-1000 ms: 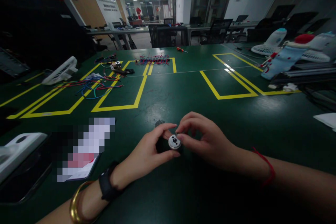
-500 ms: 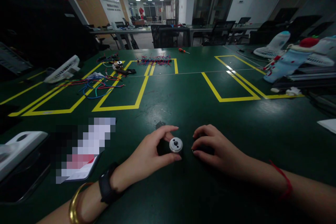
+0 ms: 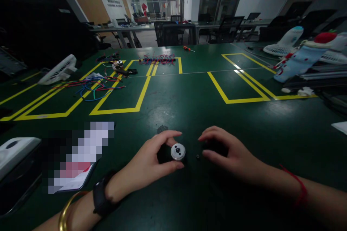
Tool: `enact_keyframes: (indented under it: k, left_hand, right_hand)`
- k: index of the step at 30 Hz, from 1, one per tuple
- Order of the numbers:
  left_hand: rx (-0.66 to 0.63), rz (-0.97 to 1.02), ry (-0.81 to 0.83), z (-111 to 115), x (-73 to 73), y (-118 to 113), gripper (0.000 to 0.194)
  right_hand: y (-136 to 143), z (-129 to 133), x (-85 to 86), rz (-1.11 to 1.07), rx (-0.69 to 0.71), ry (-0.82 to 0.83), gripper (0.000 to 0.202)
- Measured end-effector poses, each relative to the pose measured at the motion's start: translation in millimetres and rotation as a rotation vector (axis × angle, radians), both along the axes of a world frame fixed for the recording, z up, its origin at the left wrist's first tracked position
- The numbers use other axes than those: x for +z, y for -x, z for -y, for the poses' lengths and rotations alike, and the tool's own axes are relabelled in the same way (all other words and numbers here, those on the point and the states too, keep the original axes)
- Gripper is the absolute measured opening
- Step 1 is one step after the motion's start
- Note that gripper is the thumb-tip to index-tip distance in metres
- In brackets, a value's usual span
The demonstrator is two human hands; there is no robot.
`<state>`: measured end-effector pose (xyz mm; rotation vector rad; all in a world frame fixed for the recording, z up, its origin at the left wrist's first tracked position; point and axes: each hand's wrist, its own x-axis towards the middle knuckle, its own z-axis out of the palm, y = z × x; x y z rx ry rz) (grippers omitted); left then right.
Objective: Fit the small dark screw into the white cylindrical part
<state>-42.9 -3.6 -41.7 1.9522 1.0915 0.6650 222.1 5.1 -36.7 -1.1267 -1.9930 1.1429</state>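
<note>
A round silver metal part with dark holes in its top face sits between the thumb and fingers of my left hand, which are curled round it. Just to its right, a tiny dark ring-shaped piece lies on the green table. My right hand is beside this small piece, thumb and fingers apart, with nothing between them.
A phone with a blurred screen and a white-and-black device lie at the left. Farther back are coloured wires, a white fan, a wire bundle, and an orange screwdriver. A blue plush item is at the right.
My right hand has opened and drawn slightly off the small dark piece, which now lies uncovered on the table. The whole view has shifted a little.
</note>
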Motion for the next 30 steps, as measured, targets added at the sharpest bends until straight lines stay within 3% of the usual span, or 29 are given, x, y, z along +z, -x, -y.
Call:
enact_keyframes:
  k: [4,6,9,13,17,23,30]
  left_hand:
    - [-0.012,0.011,0.005,-0.7,0.3,0.8,0.062]
    - [-0.016,0.013,0.006,-0.7,1.1,0.9,0.061]
    - [-0.021,0.014,0.007,-0.8,2.6,0.6,0.060]
    - [-0.020,0.017,0.006,-1.5,2.6,-0.2,0.059]
    - [-0.018,0.029,-0.026,-1.2,1.2,-0.6,0.059]
    - [-0.020,0.023,-0.043,-0.3,3.1,-0.8,0.057]
    - [-0.021,0.057,-0.043,-0.9,2.7,-2.0,0.054]
  right_hand:
    - [-9.9,-11.4,-8.6,-0.362,-0.326,0.303,0.017]
    - [-12.4,-15.2,-10.3,-0.421,-0.383,0.349,0.018]
    - [-10.6,-13.6,-5.6,-0.227,-0.229,0.247,0.016]
    - [-1.7,-3.5,1.6,0.149,0.100,-0.128,0.026]
    - [3.9,-0.7,-0.5,0.323,0.208,-0.332,0.019]
    - [4.2,-3.2,-0.2,0.170,0.182,-0.285,0.014]
    - [28.1,0.7,24.4,0.024,0.201,-0.243,0.015]
